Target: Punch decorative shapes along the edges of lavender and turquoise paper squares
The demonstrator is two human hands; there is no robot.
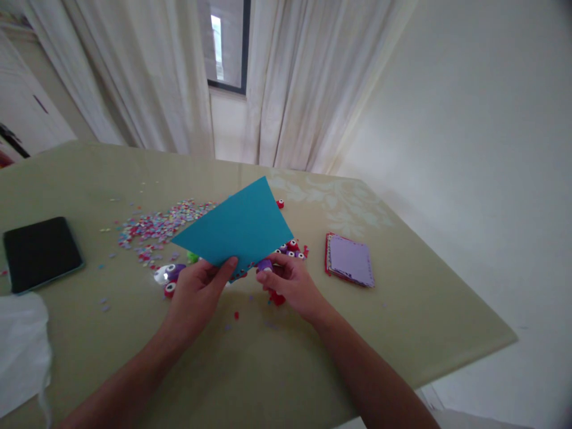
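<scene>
A blue sheet of paper (241, 223) is tilted above the table, pinched at its near edge between the thumb and fingers of my left hand (201, 292). Small cut-outs run along that near edge. My right hand (292, 283) is closed around a small purple craft punch (265, 266), which sits at the paper's edge; whether its jaws are on the paper I cannot tell. Behind the paper and right hand are several red and purple punches with eye shapes (292, 245), partly hidden. More punches (171, 275) lie left of my left hand.
Colourful paper confetti (167, 223) is spread at the left middle of the table (223, 381). A stack of small paper cards (351, 262), purple on top, lies to the right. A black tablet-like device (41, 253) and a white cloth-like item (22, 351) are at the left.
</scene>
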